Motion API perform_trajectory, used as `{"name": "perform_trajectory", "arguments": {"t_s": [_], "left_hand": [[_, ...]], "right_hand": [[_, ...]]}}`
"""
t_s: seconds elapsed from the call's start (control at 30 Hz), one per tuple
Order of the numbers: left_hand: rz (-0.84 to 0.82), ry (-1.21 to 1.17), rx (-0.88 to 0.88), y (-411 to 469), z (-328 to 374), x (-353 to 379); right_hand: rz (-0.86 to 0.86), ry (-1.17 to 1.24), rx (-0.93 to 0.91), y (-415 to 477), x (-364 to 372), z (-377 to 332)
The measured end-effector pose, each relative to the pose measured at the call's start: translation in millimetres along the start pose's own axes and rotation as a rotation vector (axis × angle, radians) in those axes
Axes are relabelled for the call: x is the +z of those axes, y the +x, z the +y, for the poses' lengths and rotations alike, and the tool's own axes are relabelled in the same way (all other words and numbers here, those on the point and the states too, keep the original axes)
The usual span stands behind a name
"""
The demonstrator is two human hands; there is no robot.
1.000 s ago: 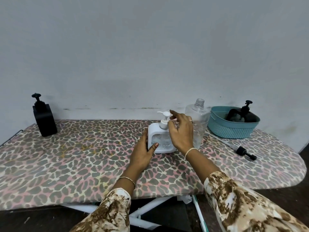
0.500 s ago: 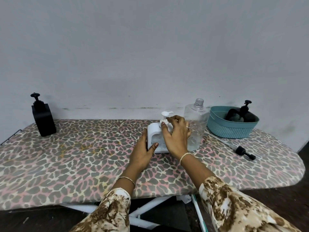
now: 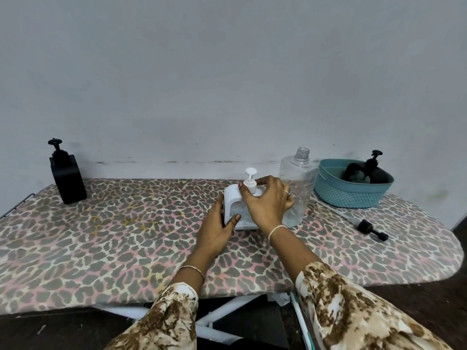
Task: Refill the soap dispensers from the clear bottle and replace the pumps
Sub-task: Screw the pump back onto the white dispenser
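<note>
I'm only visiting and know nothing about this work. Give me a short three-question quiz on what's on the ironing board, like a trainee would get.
1. True or false: the clear bottle stands upright with no cap.
2. The right hand grips: A) the white pump, B) the clear bottle, C) nothing.
3. What lies loose on the ironing board near the teal basket?
Key: 1 true; 2 A; 3 a black pump.
</note>
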State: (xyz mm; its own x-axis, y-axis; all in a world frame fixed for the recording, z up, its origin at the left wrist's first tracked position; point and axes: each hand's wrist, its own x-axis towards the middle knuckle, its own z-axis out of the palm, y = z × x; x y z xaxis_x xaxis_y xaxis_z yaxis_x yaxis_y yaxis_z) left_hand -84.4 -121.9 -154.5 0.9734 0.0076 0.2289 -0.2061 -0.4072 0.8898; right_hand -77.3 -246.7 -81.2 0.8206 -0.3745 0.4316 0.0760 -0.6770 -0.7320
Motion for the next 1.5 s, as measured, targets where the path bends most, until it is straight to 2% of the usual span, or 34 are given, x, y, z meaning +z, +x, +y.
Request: {"name": "perform_trajectory", "arguments": {"t_s": [0.1,0.27,0.43,0.53,0.7,0.9,1.0,1.2,1.5], "left_hand": [[0.002,0.002,-0.005,0.3,0.0,0.0],[0.013,0.02,0.004,-0.2,0.2,-0.4],[0.039,-0.028,-0.026,0.6,2.6,0.3],[0.042,-0.037,-0.031,0.3,4.6,-0.2],[0.039,-0.019,-0.028,0.3,4.2,-0.6],[0.06,-0.046,-0.034,0.5,5.6,-0.4],[0.061,-0.064,-0.027,0.3,6.1,-1.2],[0.057,-0.095,-0.027,-1.3,9.3,-2.8],[0.126,-0.056,-0.045,-2.7,12.5,-2.5]], "right_hand": [[-0.038,0.05,0.019,-0.1,1.8,-1.8],[-0.087,0.031,-0.191,-8.9,2.7,11.5],[0.024,-0.034,-0.051,-3.7,0.0,1.7],[0.019,-0.049,-0.005,-0.9,1.0,-1.7],[-0.09,-0.022,-0.132,-6.7,0.5,10.5],[0.036,-0.12,-0.046,-4.0,0.0,-0.7],[0.047,-0.128,-0.055,-3.6,0.2,-1.8],[-0.098,-0.111,-0.138,6.0,-6.1,6.3],[0.039,-0.249,-0.102,-1.4,-3.4,-4.0]]}}
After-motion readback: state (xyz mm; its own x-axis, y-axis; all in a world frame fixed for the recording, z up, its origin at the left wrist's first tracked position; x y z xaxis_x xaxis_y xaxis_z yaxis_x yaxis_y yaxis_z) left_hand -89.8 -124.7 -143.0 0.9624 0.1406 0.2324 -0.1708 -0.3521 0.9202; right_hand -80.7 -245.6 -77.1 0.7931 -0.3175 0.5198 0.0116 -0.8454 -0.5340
